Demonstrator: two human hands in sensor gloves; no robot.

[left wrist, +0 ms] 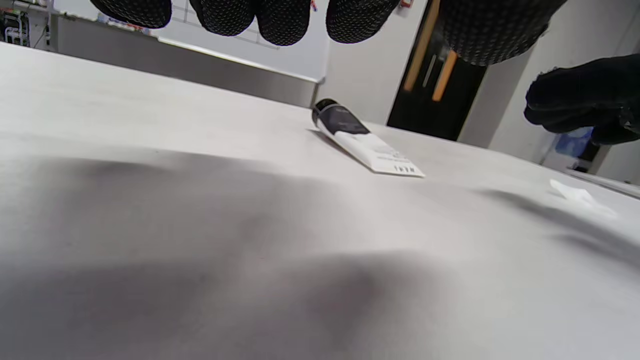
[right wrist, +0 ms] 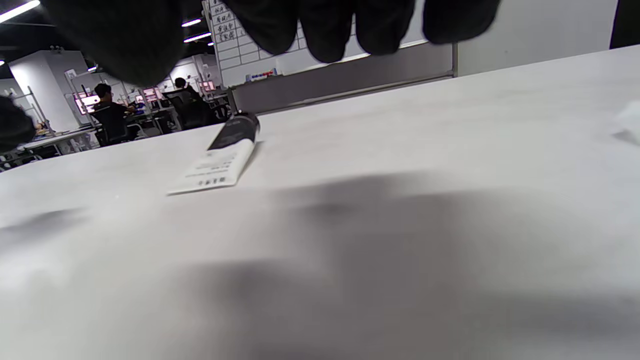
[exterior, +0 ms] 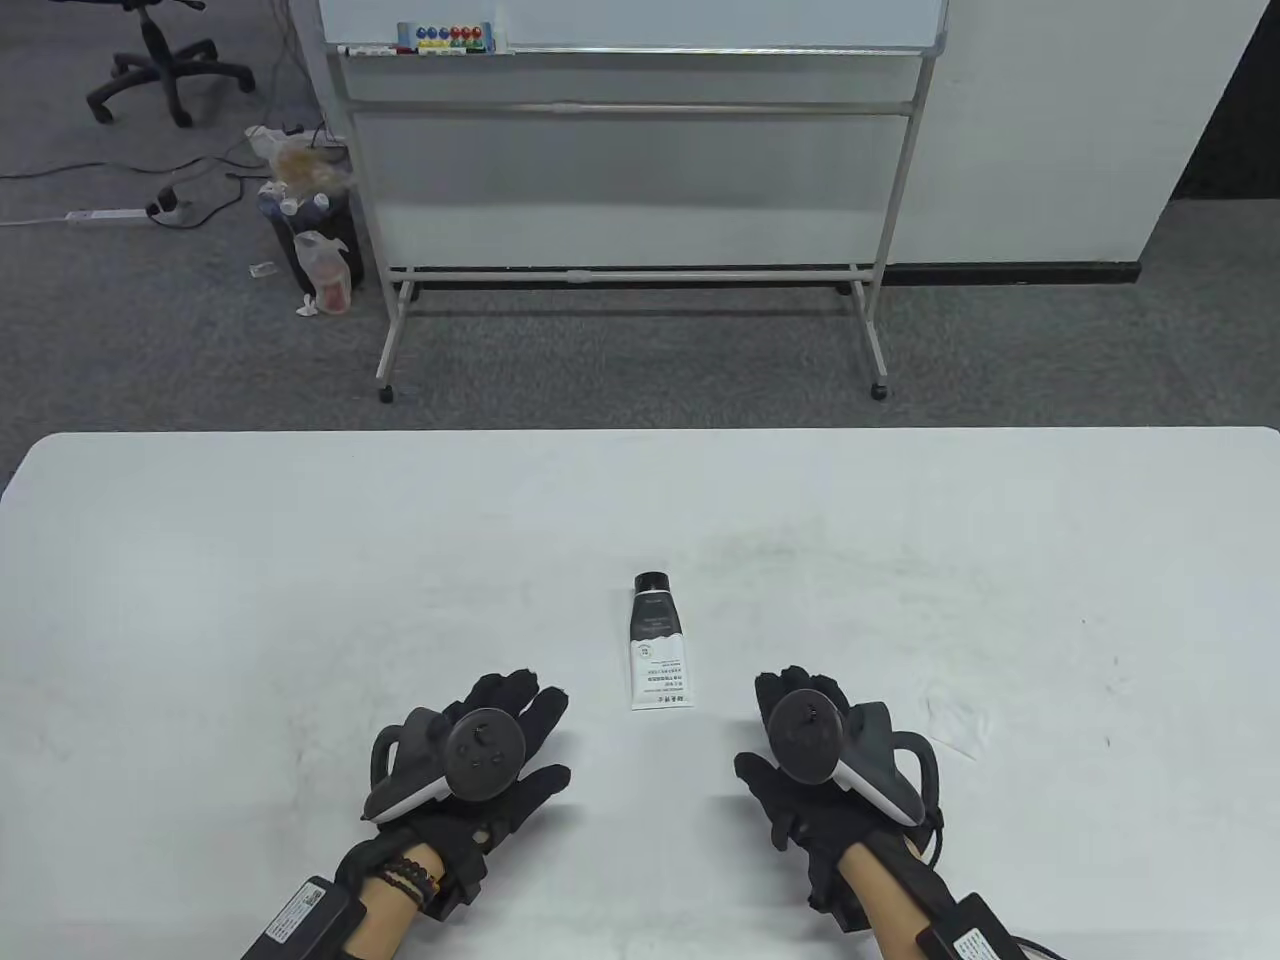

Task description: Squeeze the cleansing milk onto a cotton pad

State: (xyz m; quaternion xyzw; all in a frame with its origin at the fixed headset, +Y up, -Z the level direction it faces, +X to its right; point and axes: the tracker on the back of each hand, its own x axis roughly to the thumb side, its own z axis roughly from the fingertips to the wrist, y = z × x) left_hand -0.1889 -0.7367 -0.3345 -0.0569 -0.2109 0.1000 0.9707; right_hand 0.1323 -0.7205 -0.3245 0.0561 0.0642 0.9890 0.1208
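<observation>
A black-and-white tube of cleansing milk (exterior: pixel 657 640) lies flat on the white table (exterior: pixel 300 560), black cap pointing away from me. It also shows in the left wrist view (left wrist: pixel 362 140) and the right wrist view (right wrist: pixel 222 160). A thin white cotton pad (exterior: pixel 955 718) lies flat just right of my right hand; it also shows in the left wrist view (left wrist: pixel 580 195). My left hand (exterior: pixel 520 725) is left of the tube's crimped end, fingers spread, holding nothing. My right hand (exterior: pixel 795 720) is right of the tube, fingers loosely spread, holding nothing. Neither hand touches the tube.
The table's far edge (exterior: pixel 640 432) drops to a grey carpet floor. A whiteboard on a wheeled stand (exterior: pixel 630 200) is beyond the table. A bin with bottles (exterior: pixel 315 240) and an office chair (exterior: pixel 165 60) are at the far left.
</observation>
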